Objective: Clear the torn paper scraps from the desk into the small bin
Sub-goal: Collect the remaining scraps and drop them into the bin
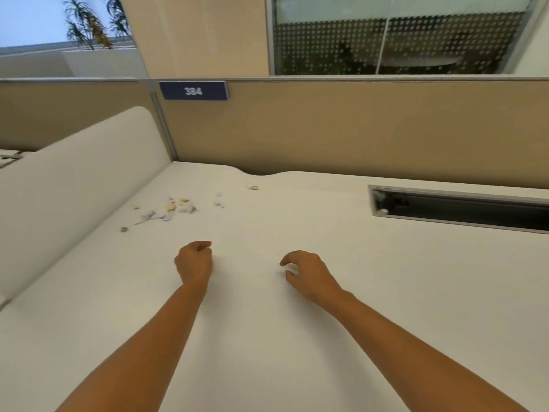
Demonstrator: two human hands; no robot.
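Torn paper scraps (170,210) lie in a loose heap on the white desk (326,292), toward its far left. Smaller bits sit apart: one (124,229) nearer me on the left, a few (219,200) to the right of the heap, and one (252,187) near the back edge. My left hand (194,263) hovers over the desk a short way in front of the heap, fingers curled closed with nothing visible in them. My right hand (306,272) is beside it to the right, fingers bent but apart, holding nothing. No bin is in view.
A white curved side panel (74,179) borders the desk on the left. A tan partition (356,129) with a blue number sign (193,90) runs along the back. An open cable slot (457,209) is set into the desk at the far right.
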